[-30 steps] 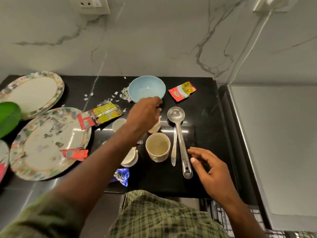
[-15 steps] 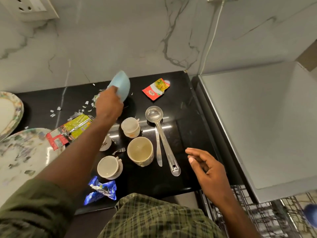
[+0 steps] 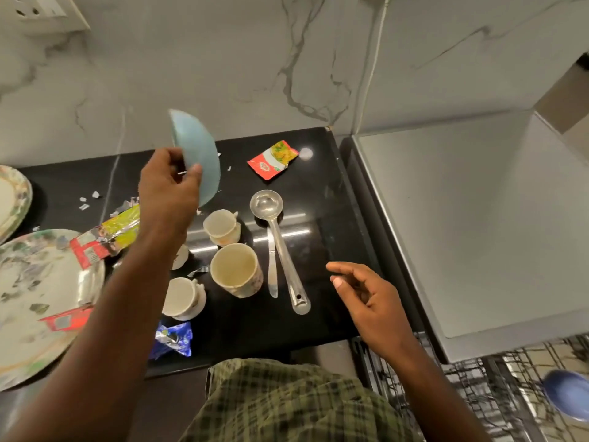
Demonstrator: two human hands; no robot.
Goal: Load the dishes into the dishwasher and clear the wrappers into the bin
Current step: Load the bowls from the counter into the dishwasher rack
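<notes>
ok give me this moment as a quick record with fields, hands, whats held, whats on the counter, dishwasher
left hand: grips the light blue bowl, lifted and tilted on edge
right hand: holds nothing, fingers loosely curled, above the black counter
dishes on counter: large mug, ladle, knife, floral plate
wrappers: red sachet, blue wrapper
dishwasher rack: pulled out

The left arm reaches forward from the near left, bare from the elbow down. The left hand (image 3: 169, 186) is raised at the far end of it, back of the hand toward the camera, fingers curled and thumb pressed in a pinch on what it holds. The right arm comes in from the near right, forearm bare. The right hand (image 3: 373, 301) hangs lower and nearer, palm turned left, fingers loosely bent and spread, index finger pointing left, holding nothing.
</notes>
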